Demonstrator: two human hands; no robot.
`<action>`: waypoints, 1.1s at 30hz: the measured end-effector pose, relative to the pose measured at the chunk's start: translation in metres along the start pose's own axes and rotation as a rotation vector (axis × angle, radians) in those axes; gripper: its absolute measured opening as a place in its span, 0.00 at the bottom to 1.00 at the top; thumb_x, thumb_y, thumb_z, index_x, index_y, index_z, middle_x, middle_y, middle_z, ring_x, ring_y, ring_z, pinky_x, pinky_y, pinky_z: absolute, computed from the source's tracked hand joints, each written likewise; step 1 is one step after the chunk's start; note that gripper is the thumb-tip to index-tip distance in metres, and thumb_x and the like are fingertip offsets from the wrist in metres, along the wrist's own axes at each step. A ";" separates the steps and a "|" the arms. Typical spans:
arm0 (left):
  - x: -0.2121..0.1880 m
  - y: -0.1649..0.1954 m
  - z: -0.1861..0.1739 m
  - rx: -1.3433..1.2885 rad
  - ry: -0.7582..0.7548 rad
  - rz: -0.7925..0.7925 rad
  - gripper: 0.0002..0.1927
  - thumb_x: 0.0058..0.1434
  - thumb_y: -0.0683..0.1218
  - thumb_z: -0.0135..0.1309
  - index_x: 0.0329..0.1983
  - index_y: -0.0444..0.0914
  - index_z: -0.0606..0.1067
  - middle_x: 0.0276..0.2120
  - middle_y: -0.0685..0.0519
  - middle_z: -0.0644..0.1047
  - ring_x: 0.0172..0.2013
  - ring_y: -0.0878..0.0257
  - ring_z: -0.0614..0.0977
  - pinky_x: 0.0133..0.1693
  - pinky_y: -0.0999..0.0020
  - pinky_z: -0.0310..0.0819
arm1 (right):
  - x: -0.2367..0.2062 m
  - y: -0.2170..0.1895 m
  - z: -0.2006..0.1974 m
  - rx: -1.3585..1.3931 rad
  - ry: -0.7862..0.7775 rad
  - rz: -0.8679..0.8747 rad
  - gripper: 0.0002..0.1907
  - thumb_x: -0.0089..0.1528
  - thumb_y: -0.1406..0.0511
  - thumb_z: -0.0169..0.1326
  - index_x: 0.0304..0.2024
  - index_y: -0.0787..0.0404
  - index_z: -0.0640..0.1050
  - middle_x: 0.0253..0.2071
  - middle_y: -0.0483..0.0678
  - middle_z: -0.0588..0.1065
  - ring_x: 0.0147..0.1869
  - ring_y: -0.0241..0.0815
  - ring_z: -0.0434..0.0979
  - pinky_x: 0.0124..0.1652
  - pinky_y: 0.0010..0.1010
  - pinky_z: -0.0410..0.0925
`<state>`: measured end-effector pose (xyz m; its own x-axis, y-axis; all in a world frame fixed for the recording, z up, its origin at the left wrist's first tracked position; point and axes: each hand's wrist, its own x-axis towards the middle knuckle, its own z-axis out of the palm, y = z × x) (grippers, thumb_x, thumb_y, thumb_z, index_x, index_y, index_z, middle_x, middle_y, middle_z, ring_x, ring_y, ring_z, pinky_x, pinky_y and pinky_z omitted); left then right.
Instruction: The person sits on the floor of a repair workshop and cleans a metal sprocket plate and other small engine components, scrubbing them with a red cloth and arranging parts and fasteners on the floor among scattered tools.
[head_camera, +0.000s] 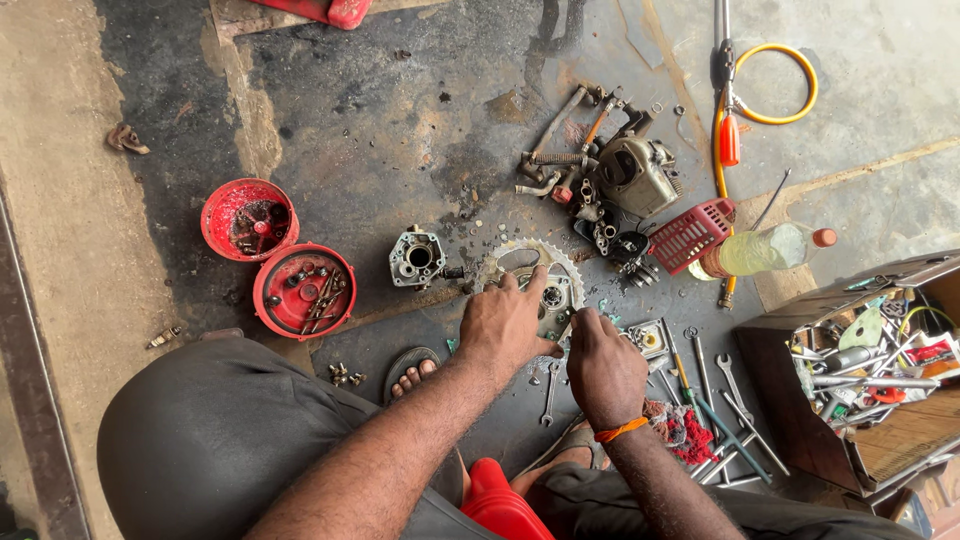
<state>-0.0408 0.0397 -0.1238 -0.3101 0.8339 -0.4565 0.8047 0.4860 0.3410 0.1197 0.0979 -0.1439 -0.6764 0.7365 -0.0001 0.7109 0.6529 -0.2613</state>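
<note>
Oil-stained workshop floor (400, 120); toothed sprocket (530, 272) lying flat at centre. Left hand (505, 325) spread open, pressing down on sprocket. Right hand (603, 365) curled at sprocket's right edge, contents hidden. Loose spanners (725, 385) just right; possible slip against teeth.

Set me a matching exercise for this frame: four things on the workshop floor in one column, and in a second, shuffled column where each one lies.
Things
1. sprocket
2. two red bowls
3. wooden toolbox
4. plastic bottle

Places
A. far right, full of tools
B. under the left hand, in front of the person
C. on the floor to the left, holding small parts
D. lying on its side beside the red plastic grille

Pairs: 1-B, 2-C, 3-A, 4-D
</note>
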 end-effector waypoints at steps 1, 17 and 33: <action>0.000 0.000 0.001 0.006 -0.011 0.000 0.64 0.45 0.72 0.69 0.77 0.44 0.52 0.53 0.37 0.73 0.46 0.48 0.83 0.42 0.55 0.83 | 0.000 0.001 -0.001 -0.017 0.010 -0.054 0.06 0.65 0.63 0.51 0.42 0.58 0.74 0.34 0.52 0.77 0.35 0.57 0.79 0.34 0.48 0.70; 0.002 0.000 0.002 0.050 -0.049 -0.003 0.66 0.45 0.75 0.67 0.78 0.44 0.50 0.53 0.38 0.73 0.45 0.49 0.83 0.39 0.58 0.85 | -0.001 0.005 -0.005 0.010 -0.017 -0.138 0.05 0.66 0.64 0.52 0.42 0.57 0.74 0.33 0.50 0.76 0.34 0.53 0.79 0.34 0.44 0.70; 0.003 0.000 0.002 0.054 -0.015 0.008 0.67 0.45 0.75 0.67 0.78 0.43 0.49 0.54 0.37 0.73 0.45 0.48 0.83 0.40 0.58 0.84 | -0.001 0.005 -0.001 -0.054 -0.021 -0.098 0.04 0.65 0.64 0.51 0.40 0.57 0.74 0.33 0.50 0.76 0.35 0.54 0.80 0.34 0.46 0.71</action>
<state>-0.0404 0.0414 -0.1271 -0.2962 0.8336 -0.4661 0.8333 0.4641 0.3004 0.1241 0.1001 -0.1438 -0.7469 0.6649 0.0027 0.6498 0.7308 -0.2089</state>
